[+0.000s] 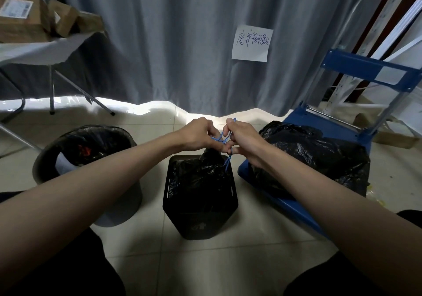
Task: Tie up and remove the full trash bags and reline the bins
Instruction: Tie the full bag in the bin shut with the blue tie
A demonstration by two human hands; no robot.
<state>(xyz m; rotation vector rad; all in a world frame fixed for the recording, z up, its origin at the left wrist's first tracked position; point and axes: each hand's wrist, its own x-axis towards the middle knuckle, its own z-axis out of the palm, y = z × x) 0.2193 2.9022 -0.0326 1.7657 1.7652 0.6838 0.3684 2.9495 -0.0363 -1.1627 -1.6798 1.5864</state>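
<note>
A square black bin (201, 218) stands on the floor in front of me with a full black trash bag (198, 177) gathered at its top. Its blue drawstring (220, 138) runs between my two hands just above the bag's neck. My left hand (197, 133) pinches one end of the string. My right hand (242, 137) grips the other end, which is looped around its fingers and hangs down toward the bin. To the left stands a round grey bin (118, 206) lined with a black bag and holding rubbish.
A filled black bag (319, 158) lies on a blue platform trolley (301, 213) at the right. A folding table (34, 51) with cardboard boxes stands at back left. A grey curtain with a paper sign (251, 43) hangs behind. My knees are at the bottom edge.
</note>
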